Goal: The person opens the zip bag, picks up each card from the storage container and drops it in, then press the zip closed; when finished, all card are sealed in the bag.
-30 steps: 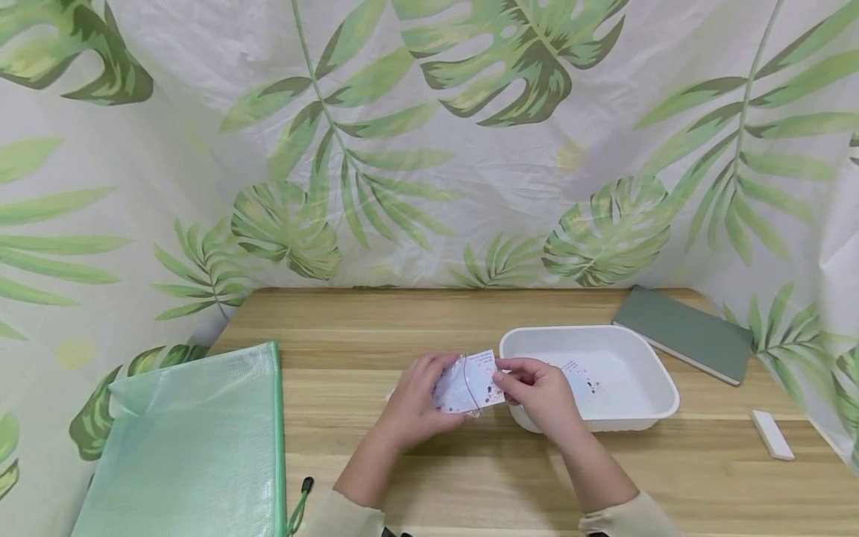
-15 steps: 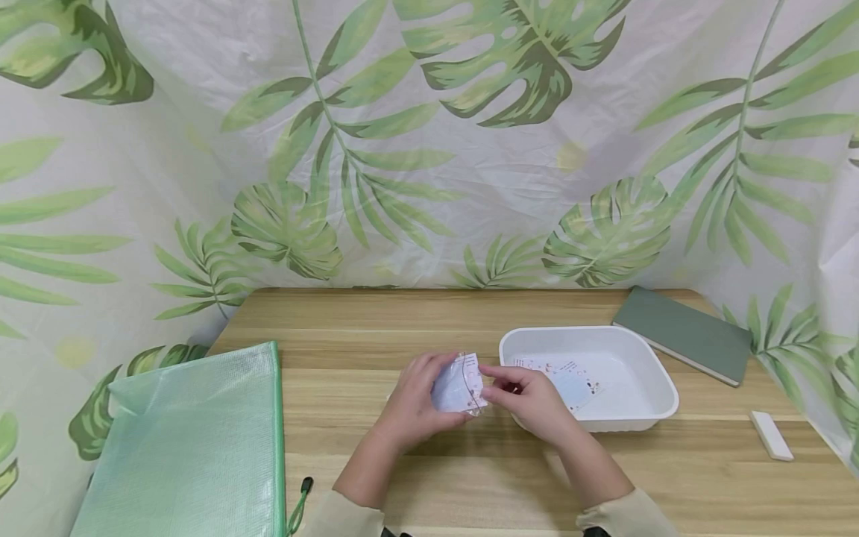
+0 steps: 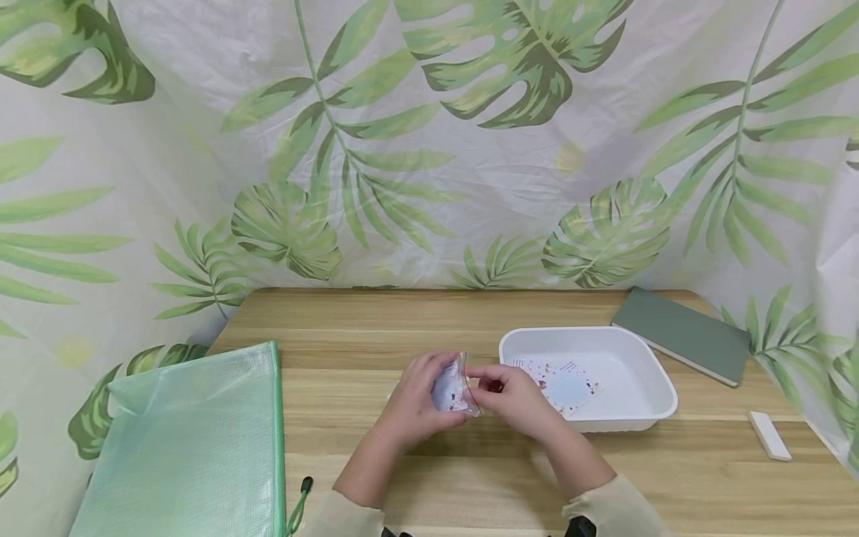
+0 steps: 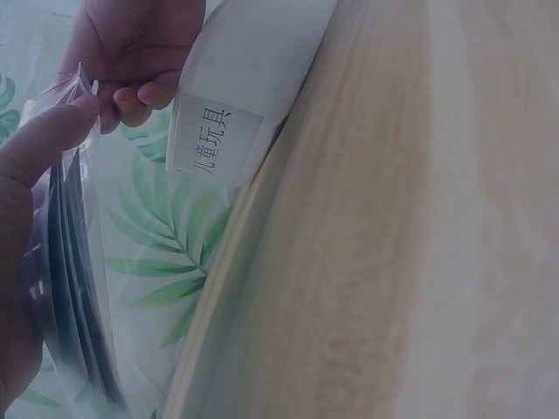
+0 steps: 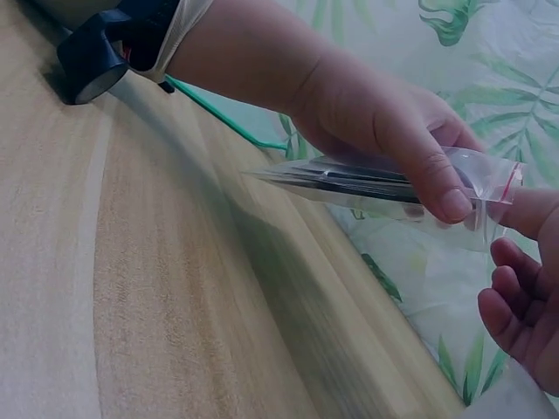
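Note:
My left hand [image 3: 414, 403] grips a small clear plastic zip bag [image 5: 498, 179] between thumb and fingers, its mouth facing right. Inside lie several thin cards [image 4: 74, 279]; the top one has a pale blue middle and a speckled border. At the bag's mouth is my right hand [image 3: 518, 399]. Its index finger reaches straight into the opening, while the other fingers curl loosely below. The right thumb's contact is partly hidden. Right of the hands stands a white plastic tray [image 3: 640, 373]. More printed card [image 3: 570, 391] lies in its left part.
A green mesh zip pouch [image 3: 194, 447] covers the table's left side, its cord [image 3: 299, 507] beside it. Behind the tray lies a dark green notebook [image 3: 681, 335]. A small white block [image 3: 770, 435] rests at the right. A leaf-patterned sheet [image 3: 429, 149] hangs behind the wooden table.
My right hand has moved left, pushing a card into the bag held by my left hand. The card's protruding end has gone inside. More of the printed card in the tray now shows.

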Action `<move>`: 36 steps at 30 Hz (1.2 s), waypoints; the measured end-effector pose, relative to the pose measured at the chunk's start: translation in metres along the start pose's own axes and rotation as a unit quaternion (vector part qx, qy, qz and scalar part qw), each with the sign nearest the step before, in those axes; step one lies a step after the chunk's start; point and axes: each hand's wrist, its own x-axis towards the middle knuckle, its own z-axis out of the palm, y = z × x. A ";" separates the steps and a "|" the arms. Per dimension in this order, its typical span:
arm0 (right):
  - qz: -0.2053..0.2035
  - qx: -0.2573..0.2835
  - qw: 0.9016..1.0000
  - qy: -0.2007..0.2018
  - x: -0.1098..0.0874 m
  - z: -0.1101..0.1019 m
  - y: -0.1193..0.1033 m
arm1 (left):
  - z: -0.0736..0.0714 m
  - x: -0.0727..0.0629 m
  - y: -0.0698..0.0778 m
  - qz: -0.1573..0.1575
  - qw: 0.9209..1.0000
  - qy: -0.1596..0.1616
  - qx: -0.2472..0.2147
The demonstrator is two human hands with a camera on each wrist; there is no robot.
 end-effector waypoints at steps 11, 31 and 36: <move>0.065 -0.021 0.993 0.092 0.006 -0.061 0.013 | 0.000 0.001 -0.001 -0.015 1.000 -0.007 -0.010; 0.292 -0.240 0.925 -0.032 0.007 -0.136 0.079 | 0.002 0.003 -0.004 -0.015 1.000 -0.009 -0.009; 0.284 -0.248 0.925 -0.039 0.007 -0.135 0.083 | 0.001 0.003 -0.004 -0.017 1.000 -0.009 -0.009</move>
